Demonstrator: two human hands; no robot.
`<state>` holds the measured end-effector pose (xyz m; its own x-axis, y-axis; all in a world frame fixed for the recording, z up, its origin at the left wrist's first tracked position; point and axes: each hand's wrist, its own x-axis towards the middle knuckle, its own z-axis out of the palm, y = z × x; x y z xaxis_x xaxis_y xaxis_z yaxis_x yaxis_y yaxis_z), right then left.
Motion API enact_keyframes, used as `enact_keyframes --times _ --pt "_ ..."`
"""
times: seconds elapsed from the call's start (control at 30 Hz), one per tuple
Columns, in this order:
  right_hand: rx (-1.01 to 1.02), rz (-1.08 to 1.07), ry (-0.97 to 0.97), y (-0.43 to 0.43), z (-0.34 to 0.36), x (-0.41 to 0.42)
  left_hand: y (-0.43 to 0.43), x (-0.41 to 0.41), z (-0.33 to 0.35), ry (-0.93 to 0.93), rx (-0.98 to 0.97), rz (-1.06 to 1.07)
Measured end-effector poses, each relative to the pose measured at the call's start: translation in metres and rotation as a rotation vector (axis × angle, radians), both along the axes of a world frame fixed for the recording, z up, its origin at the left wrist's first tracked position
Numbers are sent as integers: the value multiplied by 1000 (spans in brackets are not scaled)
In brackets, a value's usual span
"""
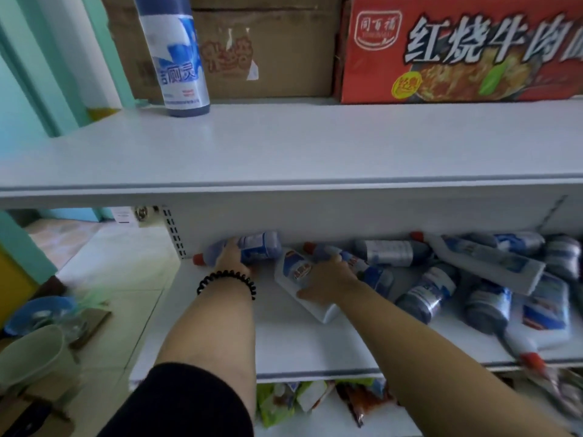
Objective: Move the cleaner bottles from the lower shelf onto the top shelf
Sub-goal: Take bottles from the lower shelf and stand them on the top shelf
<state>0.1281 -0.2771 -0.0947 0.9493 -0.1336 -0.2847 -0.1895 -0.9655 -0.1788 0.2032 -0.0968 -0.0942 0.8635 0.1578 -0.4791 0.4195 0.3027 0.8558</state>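
One blue cleaner bottle stands upright on the white top shelf at the left. On the lower shelf, my left hand grips a blue bottle with a red cap lying on its side by the back wall. My right hand grips another blue red-capped bottle and lies over a white bottle. Several more blue and white cleaner bottles lie piled to the right.
A brown cardboard box and a red noodle carton stand at the back of the top shelf. Snack packets fill the shelf below. On the floor at left are a blue bowl and a pale bucket.
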Motion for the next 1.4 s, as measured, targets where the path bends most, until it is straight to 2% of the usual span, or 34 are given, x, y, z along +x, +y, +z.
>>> enact_keyframes --times 0.1,0.3,0.4,0.5,0.63,0.77,0.9,1.03,1.13,1.27,1.4 --pt "35 -30 -1 3 5 -1 1 5 -7 -38 57 33" --pt "122 -84 42 5 1 4 16 23 -35 63 -82 59" --pt "223 -86 70 9 -1 1 23 21 -42 32 -85 39" --pt "350 -163 10 11 -4 -6 37 19 -51 47 -33 74" --pt "405 -209 -115 15 -7 -18 35 -35 -10 -33 25 -29" --pt "732 -297 -262 11 4 -28 34 -59 12 -52 -15 -110" --pt "933 -273 -387 2 18 -47 25 -84 31 -47 -118 -141" --pt "1104 -217 -386 -12 28 -80 10 -121 45 -129 -90 -225" --pt "1167 -208 -384 -25 32 -107 -10 -151 55 -136 16 -245" --pt "1202 -179 -384 -47 41 -150 -35 -196 65 -118 -19 -292" --pt "1251 -142 -414 -70 53 -196 -56 -237 66 -222 14 -299"
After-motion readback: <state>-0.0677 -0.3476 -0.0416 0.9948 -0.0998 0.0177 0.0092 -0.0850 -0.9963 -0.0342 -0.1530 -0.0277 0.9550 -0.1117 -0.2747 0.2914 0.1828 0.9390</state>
